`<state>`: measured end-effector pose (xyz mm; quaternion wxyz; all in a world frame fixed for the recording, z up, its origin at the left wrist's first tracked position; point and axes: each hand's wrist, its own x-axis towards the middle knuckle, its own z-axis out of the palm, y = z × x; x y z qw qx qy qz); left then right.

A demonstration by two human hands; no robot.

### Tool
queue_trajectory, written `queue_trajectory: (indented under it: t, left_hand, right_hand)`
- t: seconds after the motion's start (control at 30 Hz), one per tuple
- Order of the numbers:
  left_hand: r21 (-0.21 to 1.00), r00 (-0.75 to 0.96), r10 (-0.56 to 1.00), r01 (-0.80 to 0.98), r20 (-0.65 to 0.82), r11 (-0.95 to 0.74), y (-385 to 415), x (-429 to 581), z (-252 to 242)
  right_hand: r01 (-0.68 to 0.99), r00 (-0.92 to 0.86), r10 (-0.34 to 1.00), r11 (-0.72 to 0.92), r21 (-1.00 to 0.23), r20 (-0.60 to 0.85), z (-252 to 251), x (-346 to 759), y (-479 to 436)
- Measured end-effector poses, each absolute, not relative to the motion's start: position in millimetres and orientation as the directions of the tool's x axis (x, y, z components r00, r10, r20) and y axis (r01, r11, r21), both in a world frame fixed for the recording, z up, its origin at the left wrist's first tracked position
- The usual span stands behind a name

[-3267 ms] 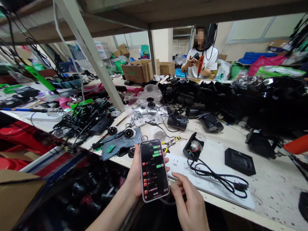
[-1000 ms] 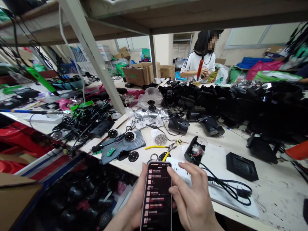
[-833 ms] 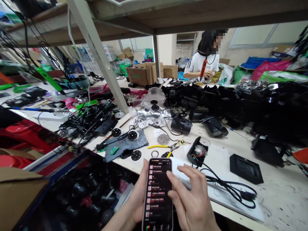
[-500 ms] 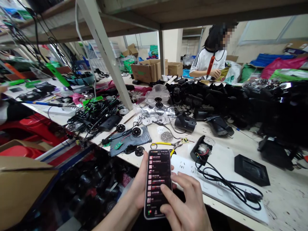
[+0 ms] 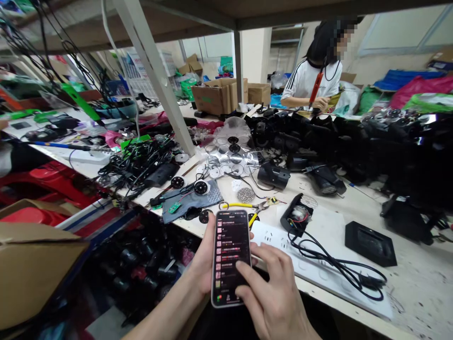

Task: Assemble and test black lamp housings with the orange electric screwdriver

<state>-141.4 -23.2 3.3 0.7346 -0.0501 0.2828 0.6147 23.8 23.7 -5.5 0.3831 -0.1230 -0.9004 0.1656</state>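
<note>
A smartphone (image 5: 231, 257) with a dark screen showing a list of small pictures and text is upright in my left hand (image 5: 205, 257), whose fingers wrap round its back and edges. My right hand (image 5: 274, 283) holds nothing; its index fingertip is at the screen and its thumb is apart, over the phone's lower right. Just beyond the phone, yellow-handled pliers (image 5: 239, 206) lie on the bench. Beside them are a round speckled metal mesh (image 5: 245, 194) and an opened black housing (image 5: 296, 216) with wires inside.
A white power strip (image 5: 318, 278) with a coiled black cable (image 5: 348, 276) lies along the bench edge. To its right sits a black tray-like part (image 5: 370, 243). Black housings pile up at the back right. A co-worker (image 5: 314, 82) holds a red electric screwdriver (image 5: 316, 89). A metal post (image 5: 155, 75) stands left.
The list on the phone screen has scrolled upward. The phone and my hands sit slightly higher in view. My right index finger stays at the screen.
</note>
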Motion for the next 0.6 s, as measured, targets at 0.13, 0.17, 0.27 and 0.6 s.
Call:
queue_trajectory:
  t: [0.13,0.17,0.27,0.6]
  left_hand:
    - [0.242,0.142,0.902,-0.936,-0.408,0.256,-24,-141,-2]
    - [0.244,0.15,0.906,-0.934,-0.397,0.262,-25,-141,-3]
    - [0.261,0.154,0.906,-0.927,-0.393,0.271,-25,-142,-4]
    - [0.291,0.082,0.874,-0.925,-0.478,0.245,-26,-144,3]
  right_hand:
    - [0.161,-0.683,0.378,0.913,-0.375,0.625,0,23,32]
    - [0.17,-0.678,0.384,0.912,-0.375,0.627,0,22,33]
    - [0.179,-0.67,0.4,0.905,-0.387,0.625,1,19,32]
    - [-0.002,-0.675,0.294,0.917,-0.4,0.677,4,22,22]
